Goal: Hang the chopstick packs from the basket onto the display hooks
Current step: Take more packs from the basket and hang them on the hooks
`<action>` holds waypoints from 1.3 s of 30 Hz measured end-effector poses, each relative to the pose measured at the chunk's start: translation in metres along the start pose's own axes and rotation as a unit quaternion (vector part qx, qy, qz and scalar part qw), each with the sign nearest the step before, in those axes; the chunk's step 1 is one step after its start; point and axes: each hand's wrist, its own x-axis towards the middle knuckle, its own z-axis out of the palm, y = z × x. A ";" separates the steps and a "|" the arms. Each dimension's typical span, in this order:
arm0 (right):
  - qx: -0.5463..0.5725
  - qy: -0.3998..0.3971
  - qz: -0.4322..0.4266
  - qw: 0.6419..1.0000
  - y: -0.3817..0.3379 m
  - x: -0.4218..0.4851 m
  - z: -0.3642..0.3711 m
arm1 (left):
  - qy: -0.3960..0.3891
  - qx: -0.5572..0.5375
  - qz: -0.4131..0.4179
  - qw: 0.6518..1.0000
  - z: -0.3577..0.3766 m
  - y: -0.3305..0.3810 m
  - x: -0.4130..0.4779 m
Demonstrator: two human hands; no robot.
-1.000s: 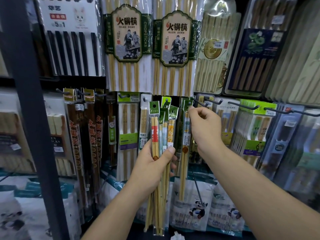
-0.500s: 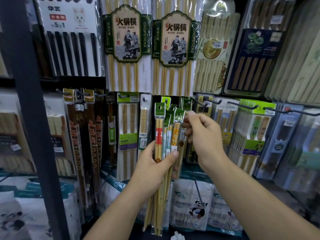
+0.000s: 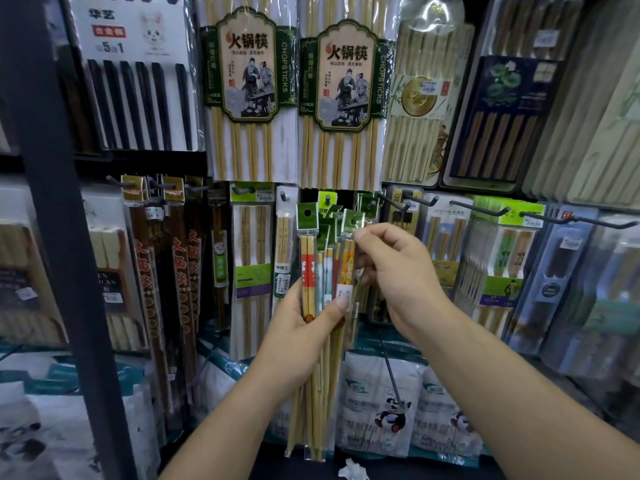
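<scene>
Packs: a fan of slim chopstick packs (image 3: 309, 268) stands upright in the left hand's grip. The green header cards are on top with their punched holes showing, probably so each hole meets a hook cleanly.
Left hand: the left hand (image 3: 298, 337) wraps round the bundle's middle, thumb pressed across the front, which looks meant to stop the fan sliding apart.
Right hand: the right hand (image 3: 398, 271) pinches the rightmost pack (image 3: 349, 244) near its header, thumb against fingertips. It looks like one pack being singled out from the fan!
Hooks: a bare hook (image 3: 394, 202) juts out just above the right hand, the likely target. A loaded hook (image 3: 326, 199) sits directly above the fan.
Basket: not in view.
Around: big hot-pot chopstick packs (image 3: 249, 81) hang well above both hands, panda-printed bags (image 3: 381, 403) sit below the wrists, and a dark post (image 3: 59, 202) stands well out beyond the left hand.
</scene>
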 end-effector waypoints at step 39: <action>-0.062 0.041 -0.079 0.994 0.014 0.001 0.005 | 0.021 -0.039 -0.012 0.999 -0.007 -0.006 0.006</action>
